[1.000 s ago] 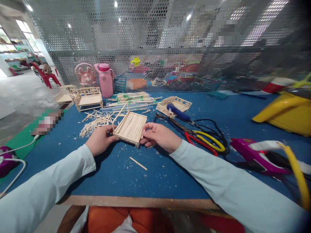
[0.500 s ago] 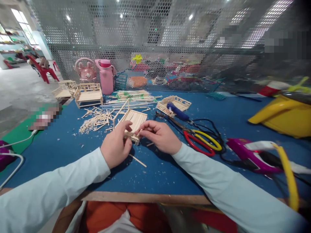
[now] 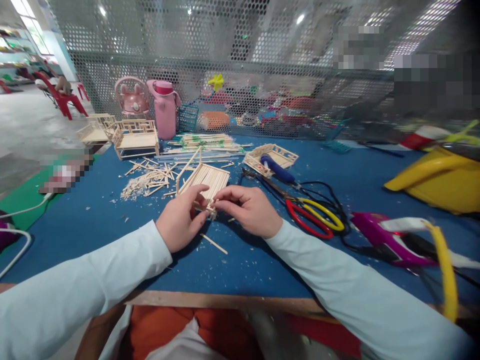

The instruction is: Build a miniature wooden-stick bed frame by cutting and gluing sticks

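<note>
A small frame of pale wooden sticks [image 3: 210, 177] rests on the blue table, its slatted flat part facing up and a thin bent rail rising at its left. My left hand [image 3: 182, 218] grips its near left edge, thumb and fingers curled round it. At the near right corner, my right hand [image 3: 249, 210] has thumb and forefinger pinched together; whatever lies between the tips is too small to make out. One loose stick [image 3: 214, 244] lies on the table just below the hands.
Loose sticks and crumbs [image 3: 150, 180] lie to the left. Finished-looking stick pieces [image 3: 137, 142] stand behind, near a pink bottle [image 3: 165, 110]. Rightward are a blue-handled tool [image 3: 277, 169], red-and-yellow-handled scissors [image 3: 313, 218], black cable, a purple device [image 3: 392, 240] and a yellow container [image 3: 442, 182].
The view has shifted slightly. My left thumb has moved up and right, closer to the frame's near right corner and my right fingertips. The frame stays in my left hand.
</note>
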A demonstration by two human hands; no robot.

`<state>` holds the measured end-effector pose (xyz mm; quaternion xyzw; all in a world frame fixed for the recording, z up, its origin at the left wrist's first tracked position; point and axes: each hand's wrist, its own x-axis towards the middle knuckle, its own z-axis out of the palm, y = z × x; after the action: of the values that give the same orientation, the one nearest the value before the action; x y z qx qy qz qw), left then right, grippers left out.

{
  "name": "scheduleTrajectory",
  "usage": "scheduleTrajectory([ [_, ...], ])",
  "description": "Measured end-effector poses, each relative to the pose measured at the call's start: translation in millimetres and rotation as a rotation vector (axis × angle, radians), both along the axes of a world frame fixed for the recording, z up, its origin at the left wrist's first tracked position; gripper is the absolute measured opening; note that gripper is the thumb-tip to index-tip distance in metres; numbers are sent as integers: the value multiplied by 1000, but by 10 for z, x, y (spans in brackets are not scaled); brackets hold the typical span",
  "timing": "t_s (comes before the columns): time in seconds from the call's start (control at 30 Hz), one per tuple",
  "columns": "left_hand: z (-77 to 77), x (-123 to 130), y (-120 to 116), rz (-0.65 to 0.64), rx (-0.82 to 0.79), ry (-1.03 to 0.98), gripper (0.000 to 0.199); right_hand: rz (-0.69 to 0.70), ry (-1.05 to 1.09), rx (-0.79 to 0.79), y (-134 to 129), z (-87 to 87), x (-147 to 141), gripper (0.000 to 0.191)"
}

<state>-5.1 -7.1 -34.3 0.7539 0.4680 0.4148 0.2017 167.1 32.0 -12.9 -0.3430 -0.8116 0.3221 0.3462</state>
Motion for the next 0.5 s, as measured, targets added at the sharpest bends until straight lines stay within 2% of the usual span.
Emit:
scheduleTrajectory([
  [0.3, -23, -4, 25, -6, 49, -5, 37, -9, -80, 117, -19, 35, -6, 11],
  [0.5, -18, 0, 33, 16, 114, 44, 31, 10, -3, 10, -10, -13, -9, 9],
])
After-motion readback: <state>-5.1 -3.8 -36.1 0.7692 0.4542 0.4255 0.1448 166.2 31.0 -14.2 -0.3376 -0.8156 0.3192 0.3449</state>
